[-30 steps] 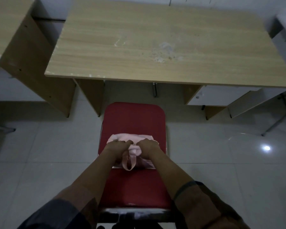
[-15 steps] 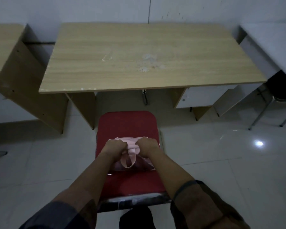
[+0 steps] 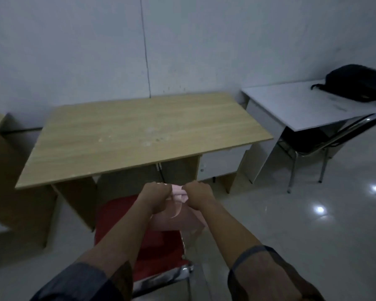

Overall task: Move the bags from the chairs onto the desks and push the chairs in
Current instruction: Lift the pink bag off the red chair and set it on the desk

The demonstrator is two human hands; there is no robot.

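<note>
Pink bag held up over the red chair, in front of the wooden desk.

The wooden desk (image 3: 139,135) stands against the wall, the red chair (image 3: 152,246) pulled out before it. Above the seat hangs the pink bag (image 3: 176,218), apparently clear of it. Left hand (image 3: 155,195) and right hand (image 3: 197,195) clench its top edge, fingers curled tight.

Your pink cloth bag (image 3: 178,218) hangs below both fists, above the red chair (image 3: 152,246), short of the wooden desk (image 3: 139,135).
</note>
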